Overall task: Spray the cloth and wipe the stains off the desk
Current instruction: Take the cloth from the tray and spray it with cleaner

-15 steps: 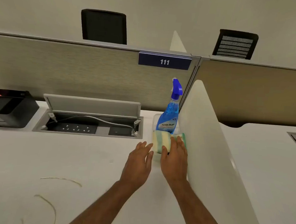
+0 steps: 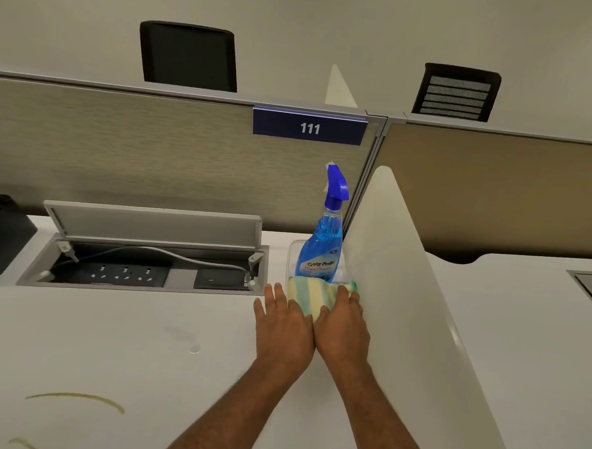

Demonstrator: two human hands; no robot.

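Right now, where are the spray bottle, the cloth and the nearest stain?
spray bottle (image 2: 320,249): head view, on the blue body above the label.
cloth (image 2: 310,293): head view, on its striped top.
stain (image 2: 76,397): head view, mid-streak on the desk.

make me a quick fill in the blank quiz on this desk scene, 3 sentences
1. The sign on the partition reads ____.
2. The liquid in the spray bottle is ____.
3. The striped cloth lies under the fingers of the ____ hand, while the other hand rests beside it.

Missing words: 111; blue; right
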